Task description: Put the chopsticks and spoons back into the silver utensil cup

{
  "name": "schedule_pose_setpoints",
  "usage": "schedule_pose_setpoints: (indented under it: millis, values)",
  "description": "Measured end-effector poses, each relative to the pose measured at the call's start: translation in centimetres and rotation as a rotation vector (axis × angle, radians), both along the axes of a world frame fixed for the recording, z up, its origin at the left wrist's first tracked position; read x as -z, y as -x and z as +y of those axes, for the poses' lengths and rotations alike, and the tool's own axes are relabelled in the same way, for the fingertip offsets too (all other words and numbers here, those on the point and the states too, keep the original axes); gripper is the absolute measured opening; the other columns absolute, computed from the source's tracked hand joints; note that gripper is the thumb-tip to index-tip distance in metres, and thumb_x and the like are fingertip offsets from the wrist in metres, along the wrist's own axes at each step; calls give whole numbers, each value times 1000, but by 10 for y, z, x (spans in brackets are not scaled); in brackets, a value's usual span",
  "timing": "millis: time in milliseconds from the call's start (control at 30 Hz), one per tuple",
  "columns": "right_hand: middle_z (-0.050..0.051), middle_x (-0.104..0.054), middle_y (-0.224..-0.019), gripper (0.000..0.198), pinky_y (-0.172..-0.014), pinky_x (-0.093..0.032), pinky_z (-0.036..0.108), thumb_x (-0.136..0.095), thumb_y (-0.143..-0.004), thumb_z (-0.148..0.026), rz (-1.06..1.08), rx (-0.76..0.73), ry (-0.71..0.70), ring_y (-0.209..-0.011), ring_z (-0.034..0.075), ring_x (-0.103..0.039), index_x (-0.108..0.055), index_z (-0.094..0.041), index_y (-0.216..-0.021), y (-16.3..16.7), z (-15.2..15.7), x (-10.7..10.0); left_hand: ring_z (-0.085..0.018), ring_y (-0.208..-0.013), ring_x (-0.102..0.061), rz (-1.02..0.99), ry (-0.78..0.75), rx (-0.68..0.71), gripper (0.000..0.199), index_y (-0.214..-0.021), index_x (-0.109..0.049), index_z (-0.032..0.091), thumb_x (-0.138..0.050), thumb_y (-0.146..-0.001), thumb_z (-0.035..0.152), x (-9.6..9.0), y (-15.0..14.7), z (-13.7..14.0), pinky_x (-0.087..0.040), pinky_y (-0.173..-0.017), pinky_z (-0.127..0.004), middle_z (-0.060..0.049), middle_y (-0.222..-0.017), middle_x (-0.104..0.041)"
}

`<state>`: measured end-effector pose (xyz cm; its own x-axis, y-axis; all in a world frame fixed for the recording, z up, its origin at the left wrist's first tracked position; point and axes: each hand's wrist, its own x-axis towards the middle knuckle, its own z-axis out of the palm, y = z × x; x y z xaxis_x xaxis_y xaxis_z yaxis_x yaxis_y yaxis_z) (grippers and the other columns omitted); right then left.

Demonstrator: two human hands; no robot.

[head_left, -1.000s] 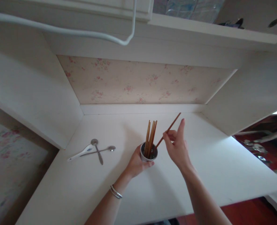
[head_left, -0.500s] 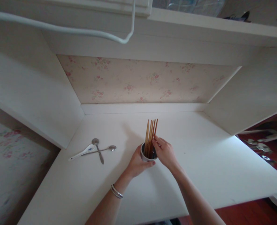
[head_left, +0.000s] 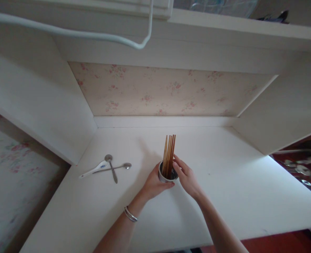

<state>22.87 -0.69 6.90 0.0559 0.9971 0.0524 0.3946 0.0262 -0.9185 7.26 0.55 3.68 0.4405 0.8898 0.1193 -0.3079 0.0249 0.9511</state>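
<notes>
My left hand (head_left: 155, 182) is wrapped round a pale-rimmed cup (head_left: 168, 180) with a dark inside, its thumb across the near side. Several wooden chopsticks (head_left: 168, 153) stand upright in the cup, bunched toward its back. Beside the cup's right rim is my right hand (head_left: 187, 175), thumb and forefinger slightly apart, close to the chopsticks; its other fingers are partly hidden. To the left lie a white spoon (head_left: 93, 169) with a blue mark and two metal spoons, a short one (head_left: 113, 172) crossing over a long-handled one (head_left: 127, 165).
The white tabletop (head_left: 239, 189) stretches right and left, with a raised strip (head_left: 166, 121) at the back. White side panels (head_left: 284, 116) flank it, a shelf (head_left: 224, 26) runs overhead, and a white cable (head_left: 92, 35) hangs in front.
My right hand has loosened from the chopstick it pinched and dropped slightly toward the cup's rim. That chopstick now leans in with the others. My left hand still holds the cup.
</notes>
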Motion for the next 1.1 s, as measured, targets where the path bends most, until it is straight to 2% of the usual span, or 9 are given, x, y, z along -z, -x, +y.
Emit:
schedule_pose_setpoints:
  millis: [167, 267, 400, 667, 833, 1100]
  values:
    - [5, -48, -143, 63, -104, -41, 44, -58, -87, -47, 267, -62, 23, -125, 25, -51, -36, -30, -144, 0, -13, 20, -28, -119, -55, 25, -28, -5, 74, -129, -49, 20, -81, -62, 15, -1, 2, -2, -40, -103, -44, -11, -129, -58]
    - [6, -50, -141, 58, -107, -39, 46, -58, -87, -47, 311, -34, 7, -128, 26, -47, -44, -28, -139, 2, -14, 28, -28, -117, -55, 63, -27, -37, 75, -128, -50, 20, -82, -61, 16, 0, 3, -3, -41, -102, -44, -10, -126, -60]
    - [9, -60, -130, 50, -100, -46, 46, -60, -85, -49, 346, 48, 12, -115, 28, -59, -57, -23, -128, 3, -2, 27, -28, -119, -54, 78, -28, -56, 78, -129, -49, 20, -84, -59, 16, 3, 4, -3, -38, -105, -45, -11, -128, -59]
    - [7, -70, -108, 33, -90, -54, 40, -61, -84, -46, 221, -30, -156, -100, 23, -65, -70, -21, -103, 0, 21, 8, -28, -120, -53, 84, -34, -63, 78, -129, -48, 21, -84, -60, 19, 10, 3, -3, -38, -105, -46, -11, -130, -58]
    - [6, -72, -98, 30, -82, -53, 36, -58, -86, -46, 143, 4, -130, -91, 22, -65, -72, -20, -95, 0, 25, 5, -28, -120, -53, 86, -26, -59, 79, -130, -48, 20, -84, -60, 20, 10, 4, -3, -37, -105, -46, -12, -130, -57]
    - [6, -72, -91, 35, -78, -52, 34, -54, -88, -49, 110, 8, -113, -85, 22, -64, -71, -18, -91, 3, 23, 5, -28, -117, -55, 94, -5, -59, 81, -130, -48, 21, -85, -58, 22, 7, 5, -2, -39, -104, -47, -10, -126, -60]
